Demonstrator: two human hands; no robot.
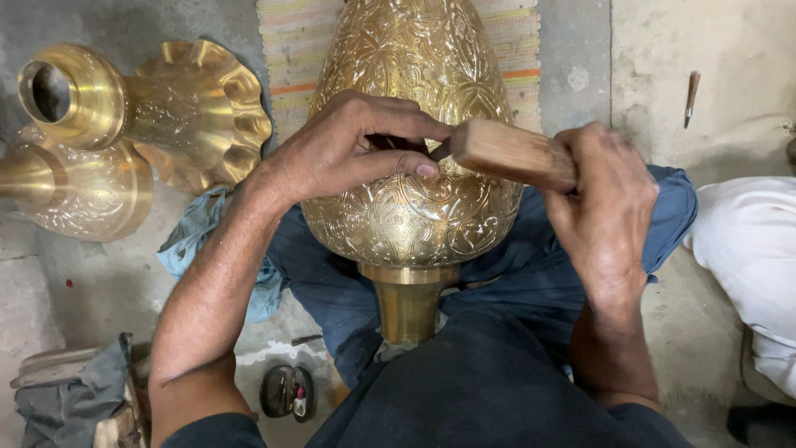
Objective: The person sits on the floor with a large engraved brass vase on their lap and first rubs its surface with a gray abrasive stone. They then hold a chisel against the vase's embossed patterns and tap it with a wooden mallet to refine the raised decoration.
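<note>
A large embossed brass vase body (414, 99) lies across my lap, its plain neck (408, 303) pointing toward me. My left hand (348, 145) rests on the vase's belly and pinches a thin dark chisel (398, 143) between thumb and fingers, tip against the metal. My right hand (601, 203) grips a wooden mallet block (510, 153), whose end meets the chisel's head beside my left fingertips.
Two more brass pieces, a fluted flared one (166, 104) and a rounder one (79, 191), lie on the concrete floor at the left. A striped mat (290, 50) lies under the vase. A small tool (691, 95) lies at the far right; a person in white cloth (750, 257) sits on the right.
</note>
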